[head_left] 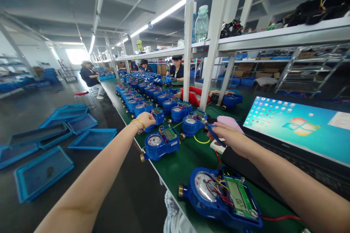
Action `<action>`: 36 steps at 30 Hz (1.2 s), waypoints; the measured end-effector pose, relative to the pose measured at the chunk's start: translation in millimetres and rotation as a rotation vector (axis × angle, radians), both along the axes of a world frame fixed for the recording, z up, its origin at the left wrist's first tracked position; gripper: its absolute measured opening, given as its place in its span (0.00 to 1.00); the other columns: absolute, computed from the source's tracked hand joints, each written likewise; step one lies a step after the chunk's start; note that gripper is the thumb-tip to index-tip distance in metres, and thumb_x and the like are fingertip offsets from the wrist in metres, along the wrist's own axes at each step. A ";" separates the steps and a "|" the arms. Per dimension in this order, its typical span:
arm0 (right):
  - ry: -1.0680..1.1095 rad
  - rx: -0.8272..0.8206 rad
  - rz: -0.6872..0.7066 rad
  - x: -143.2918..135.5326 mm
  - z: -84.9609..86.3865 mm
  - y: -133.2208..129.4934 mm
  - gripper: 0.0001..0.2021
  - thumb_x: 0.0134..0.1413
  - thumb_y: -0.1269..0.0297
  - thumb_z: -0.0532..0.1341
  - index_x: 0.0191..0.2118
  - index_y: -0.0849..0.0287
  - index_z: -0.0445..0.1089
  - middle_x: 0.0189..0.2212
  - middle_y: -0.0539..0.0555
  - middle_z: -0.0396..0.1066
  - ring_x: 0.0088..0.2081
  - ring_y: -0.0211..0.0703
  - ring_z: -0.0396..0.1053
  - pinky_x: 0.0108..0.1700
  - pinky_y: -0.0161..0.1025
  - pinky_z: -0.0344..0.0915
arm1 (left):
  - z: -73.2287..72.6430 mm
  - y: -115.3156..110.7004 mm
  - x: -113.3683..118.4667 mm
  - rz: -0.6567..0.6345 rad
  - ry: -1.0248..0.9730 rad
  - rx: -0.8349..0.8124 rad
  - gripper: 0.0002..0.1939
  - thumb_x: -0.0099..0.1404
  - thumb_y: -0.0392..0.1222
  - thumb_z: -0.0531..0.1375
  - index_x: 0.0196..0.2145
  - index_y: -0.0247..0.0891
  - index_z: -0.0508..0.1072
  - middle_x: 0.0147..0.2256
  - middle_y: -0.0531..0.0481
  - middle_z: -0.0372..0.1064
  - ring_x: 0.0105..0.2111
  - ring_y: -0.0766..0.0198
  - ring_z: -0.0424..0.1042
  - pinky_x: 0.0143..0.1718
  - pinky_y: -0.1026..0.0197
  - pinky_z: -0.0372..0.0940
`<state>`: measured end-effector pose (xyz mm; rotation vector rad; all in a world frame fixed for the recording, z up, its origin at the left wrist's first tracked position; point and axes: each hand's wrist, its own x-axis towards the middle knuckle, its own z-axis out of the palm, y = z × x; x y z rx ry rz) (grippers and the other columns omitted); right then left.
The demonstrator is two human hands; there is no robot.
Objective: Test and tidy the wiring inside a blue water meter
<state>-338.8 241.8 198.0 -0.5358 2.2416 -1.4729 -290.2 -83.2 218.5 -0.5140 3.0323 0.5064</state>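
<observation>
My left hand, with a gold bracelet at the wrist, is closed in a pinch at a blue water meter in the row; what its fingers hold is hidden. In my right hand is a pair of blue-handled pliers, their jaws at the edge of another water meter. Between my hands and nearer me lies a water meter with a bare circuit board and loose wires. Closest to me, another water meter has its display lit and a red cable running off to the right.
Rows of water meters stretch away along the green bench. A laptop stands on the right, past a white socket block. Shelf posts rise behind the meters, near a red bin. Blue trays lie on the floor; co-workers sit farther off.
</observation>
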 end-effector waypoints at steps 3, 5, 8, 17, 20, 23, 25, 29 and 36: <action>-0.042 -0.016 0.000 15.6 10.6 -13.3 0.14 0.49 0.53 0.54 0.33 0.59 0.65 0.33 0.55 0.70 0.36 0.43 0.68 0.33 0.36 0.63 | -12.4 3.0 13.4 -0.029 -0.037 0.019 0.11 0.63 0.44 0.61 0.29 0.32 0.71 0.28 0.52 0.69 0.33 0.62 0.71 0.39 0.55 0.68; -0.042 -0.022 0.013 24.2 15.4 -22.1 0.13 0.49 0.54 0.56 0.32 0.59 0.65 0.32 0.54 0.69 0.35 0.41 0.67 0.33 0.36 0.62 | -19.3 7.3 14.4 -0.040 -0.031 0.039 0.11 0.63 0.44 0.61 0.30 0.32 0.71 0.30 0.51 0.69 0.33 0.62 0.70 0.39 0.55 0.68; -0.037 -0.022 0.030 36.4 19.2 -31.6 0.11 0.50 0.56 0.56 0.33 0.59 0.65 0.31 0.52 0.69 0.34 0.40 0.67 0.35 0.36 0.62 | -26.5 11.4 9.8 -0.040 -0.009 0.063 0.11 0.63 0.44 0.60 0.32 0.32 0.71 0.33 0.50 0.70 0.35 0.61 0.70 0.39 0.55 0.68; -0.052 0.047 0.036 66.8 26.6 -45.1 0.12 0.53 0.61 0.55 0.42 0.59 0.63 0.33 0.53 0.70 0.35 0.40 0.67 0.35 0.37 0.62 | -33.7 11.3 -1.5 -0.009 -0.052 0.082 0.10 0.63 0.45 0.61 0.33 0.33 0.72 0.35 0.49 0.71 0.37 0.60 0.71 0.41 0.55 0.69; -0.053 0.066 0.053 73.9 30.1 -49.1 0.11 0.55 0.62 0.54 0.43 0.59 0.62 0.34 0.53 0.70 0.35 0.40 0.67 0.36 0.37 0.62 | -34.7 12.0 -1.8 -0.015 -0.033 0.084 0.10 0.64 0.45 0.60 0.34 0.34 0.72 0.36 0.49 0.71 0.38 0.60 0.72 0.42 0.55 0.68; -0.047 0.071 0.075 80.2 32.3 -52.6 0.11 0.56 0.62 0.53 0.44 0.59 0.62 0.35 0.54 0.70 0.36 0.40 0.67 0.37 0.37 0.63 | -34.8 13.2 -1.4 -0.019 -0.021 0.073 0.10 0.64 0.45 0.60 0.34 0.34 0.72 0.37 0.48 0.71 0.39 0.60 0.72 0.42 0.54 0.68; -0.042 0.070 0.090 83.2 32.7 -54.5 0.11 0.56 0.62 0.53 0.44 0.59 0.61 0.35 0.53 0.69 0.37 0.41 0.67 0.37 0.37 0.63 | -33.8 14.3 -1.3 -0.023 -0.023 0.054 0.10 0.63 0.45 0.61 0.34 0.34 0.72 0.37 0.48 0.71 0.39 0.60 0.71 0.43 0.54 0.68; -0.034 0.065 0.119 85.5 32.4 -57.1 0.08 0.55 0.62 0.54 0.40 0.58 0.63 0.35 0.53 0.69 0.37 0.41 0.66 0.38 0.38 0.61 | -29.8 16.7 -2.4 -0.032 -0.045 -0.013 0.10 0.64 0.45 0.60 0.35 0.35 0.72 0.38 0.47 0.71 0.41 0.59 0.71 0.45 0.53 0.67; -0.050 0.031 0.144 88.6 31.8 -60.1 0.08 0.55 0.62 0.53 0.40 0.58 0.63 0.33 0.52 0.68 0.35 0.41 0.65 0.37 0.38 0.59 | -24.2 20.9 -3.6 -0.031 -0.078 -0.110 0.11 0.62 0.44 0.62 0.38 0.33 0.72 0.41 0.45 0.70 0.43 0.58 0.70 0.46 0.50 0.67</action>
